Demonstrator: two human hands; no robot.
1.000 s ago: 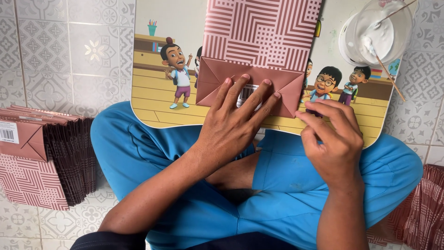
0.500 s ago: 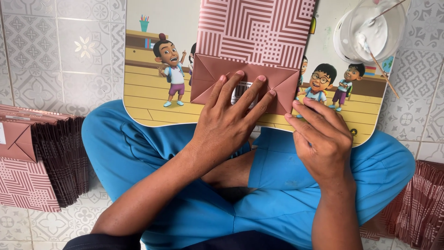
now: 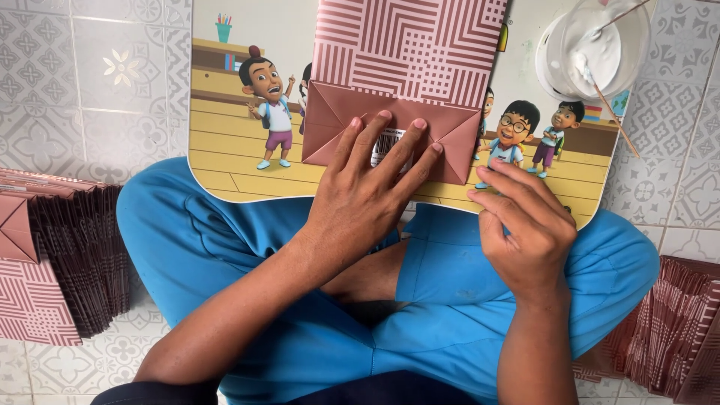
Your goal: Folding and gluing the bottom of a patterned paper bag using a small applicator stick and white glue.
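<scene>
The left hand (image 3: 360, 202) lies flat with fingers spread on the folded brown bottom of a pink patterned paper bag (image 3: 405, 75), fingertips pressing the triangular flaps down; its grip is wide and holds nothing. The right hand (image 3: 525, 225) rests with fingers loosely curled on the lower right edge of a cartoon-printed lap board (image 3: 232, 157), just beside the bag and not touching it; its grip closes on nothing. The bag lies at the middle of the board, its folded bottom toward the person. The board rests across crossed legs in blue shorts (image 3: 450, 300). At the board's upper right corner stands a clear cup of white paste (image 3: 600, 45) with a thin stick (image 3: 615, 109) leaning out. On the tiled floor (image 3: 75, 90), stacks of folded bags lie to the left (image 3: 52, 262) and right (image 3: 667, 330).
</scene>
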